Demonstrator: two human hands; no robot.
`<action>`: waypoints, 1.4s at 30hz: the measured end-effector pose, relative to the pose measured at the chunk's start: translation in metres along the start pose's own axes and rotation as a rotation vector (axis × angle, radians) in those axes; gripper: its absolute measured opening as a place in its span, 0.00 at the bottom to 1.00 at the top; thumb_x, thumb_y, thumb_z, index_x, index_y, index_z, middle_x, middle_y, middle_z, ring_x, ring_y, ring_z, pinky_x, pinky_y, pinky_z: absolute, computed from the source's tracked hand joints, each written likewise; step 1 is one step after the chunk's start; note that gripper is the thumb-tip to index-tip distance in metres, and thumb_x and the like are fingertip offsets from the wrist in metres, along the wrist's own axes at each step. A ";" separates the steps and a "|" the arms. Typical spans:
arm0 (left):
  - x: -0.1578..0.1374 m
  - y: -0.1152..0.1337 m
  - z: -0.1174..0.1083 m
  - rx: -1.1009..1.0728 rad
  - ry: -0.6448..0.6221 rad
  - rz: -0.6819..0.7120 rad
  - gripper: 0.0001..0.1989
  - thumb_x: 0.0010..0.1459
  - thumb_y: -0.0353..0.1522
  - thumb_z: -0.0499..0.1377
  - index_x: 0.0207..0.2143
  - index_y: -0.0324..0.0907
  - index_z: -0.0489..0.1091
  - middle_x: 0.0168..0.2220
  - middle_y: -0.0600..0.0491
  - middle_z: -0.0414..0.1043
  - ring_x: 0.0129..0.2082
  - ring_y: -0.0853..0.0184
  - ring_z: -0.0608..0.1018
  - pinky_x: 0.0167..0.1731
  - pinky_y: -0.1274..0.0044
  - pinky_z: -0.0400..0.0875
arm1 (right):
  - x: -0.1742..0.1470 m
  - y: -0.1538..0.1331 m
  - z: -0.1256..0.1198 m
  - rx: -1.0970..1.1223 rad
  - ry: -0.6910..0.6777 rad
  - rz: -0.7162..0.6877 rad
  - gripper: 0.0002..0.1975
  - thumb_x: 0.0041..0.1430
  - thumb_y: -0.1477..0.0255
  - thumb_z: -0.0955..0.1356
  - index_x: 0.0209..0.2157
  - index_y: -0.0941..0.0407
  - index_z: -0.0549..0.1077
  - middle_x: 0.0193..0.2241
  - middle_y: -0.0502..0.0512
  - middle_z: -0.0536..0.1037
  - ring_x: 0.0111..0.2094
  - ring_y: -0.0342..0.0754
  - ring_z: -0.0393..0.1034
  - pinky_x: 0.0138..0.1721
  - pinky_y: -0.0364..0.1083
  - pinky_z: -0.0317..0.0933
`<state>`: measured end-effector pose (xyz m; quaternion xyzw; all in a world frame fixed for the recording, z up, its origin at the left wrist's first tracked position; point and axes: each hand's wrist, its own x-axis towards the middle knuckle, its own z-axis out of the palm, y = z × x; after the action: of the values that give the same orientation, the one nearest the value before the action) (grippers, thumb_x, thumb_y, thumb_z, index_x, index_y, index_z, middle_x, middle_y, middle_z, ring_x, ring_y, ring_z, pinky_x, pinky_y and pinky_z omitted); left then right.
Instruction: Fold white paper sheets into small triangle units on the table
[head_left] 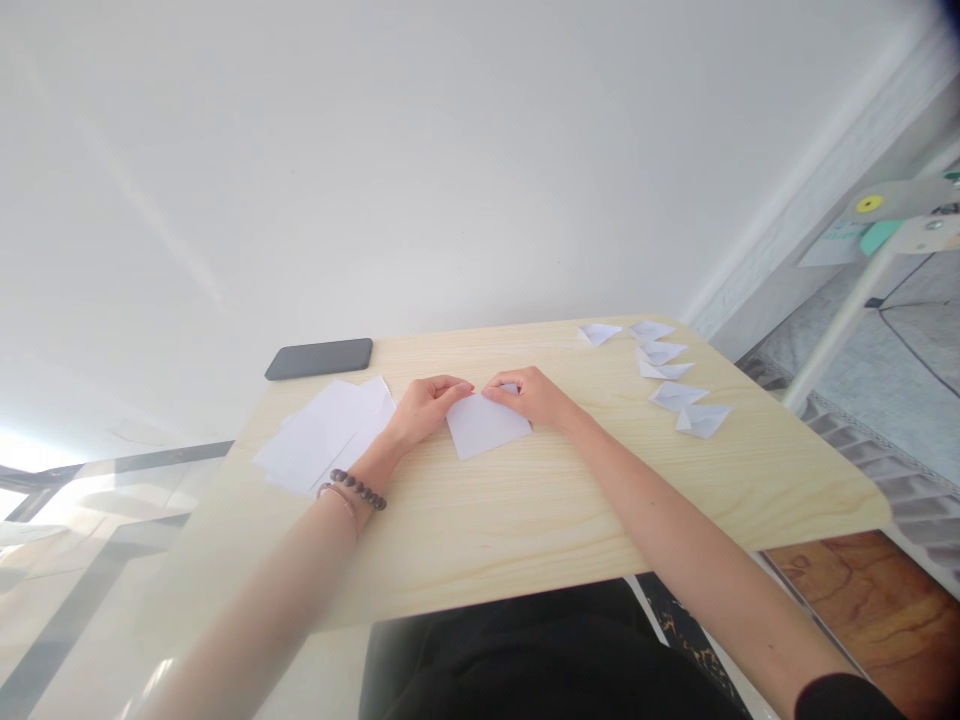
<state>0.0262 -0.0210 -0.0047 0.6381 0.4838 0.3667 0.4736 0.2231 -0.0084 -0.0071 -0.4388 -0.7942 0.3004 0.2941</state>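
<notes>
A white sheet of paper (487,430) lies near the middle of the table, both my hands on its far edge. My left hand (429,405) pinches that edge at its left part, thumb and fingers pressed together. Close beside it, my right hand (534,396) grips the same edge, its fingers bent over the paper. The fingertips of the two hands are only a small gap apart. To the left of my left hand rests a loose stack of white paper sheets (315,435), fanned out unevenly.
A dark phone (319,359) lies at the far left of the wooden table (510,540). Several folded white paper shapes (703,420) stand along the right side, one (599,333) slightly apart at the back. A white wall (450,180) rises behind the table.
</notes>
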 end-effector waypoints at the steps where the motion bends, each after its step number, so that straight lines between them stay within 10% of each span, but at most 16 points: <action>1: -0.001 0.001 0.000 0.044 -0.006 0.015 0.17 0.48 0.42 0.56 0.33 0.38 0.72 0.33 0.51 0.74 0.34 0.66 0.74 0.30 0.78 0.68 | 0.000 -0.004 0.004 -0.001 0.014 -0.016 0.17 0.53 0.60 0.61 0.29 0.58 0.74 0.24 0.50 0.73 0.23 0.40 0.61 0.23 0.39 0.51; 21: 0.001 -0.003 -0.001 -0.116 -0.068 -0.071 0.14 0.48 0.39 0.57 0.31 0.37 0.69 0.30 0.49 0.74 0.32 0.66 0.76 0.37 0.73 0.71 | -0.003 0.013 -0.018 0.027 0.020 0.093 0.18 0.52 0.59 0.61 0.29 0.58 0.73 0.25 0.51 0.72 0.23 0.40 0.60 0.21 0.39 0.50; 30: -0.002 -0.001 -0.001 0.103 -0.096 0.059 0.17 0.49 0.42 0.56 0.34 0.38 0.70 0.33 0.50 0.74 0.31 0.67 0.74 0.28 0.79 0.66 | 0.000 -0.008 0.010 0.025 0.014 -0.058 0.13 0.53 0.65 0.61 0.30 0.56 0.73 0.29 0.50 0.74 0.28 0.40 0.63 0.27 0.39 0.53; 42: 0.001 -0.003 -0.002 0.243 0.012 0.116 0.17 0.49 0.44 0.55 0.31 0.39 0.72 0.32 0.51 0.74 0.31 0.67 0.73 0.29 0.79 0.66 | -0.002 0.013 -0.019 0.123 -0.100 0.094 0.09 0.49 0.69 0.62 0.25 0.58 0.70 0.21 0.48 0.70 0.23 0.41 0.63 0.26 0.40 0.56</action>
<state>0.0238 -0.0194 -0.0065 0.7154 0.4900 0.3359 0.3677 0.2445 0.0001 -0.0052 -0.4413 -0.7663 0.3838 0.2660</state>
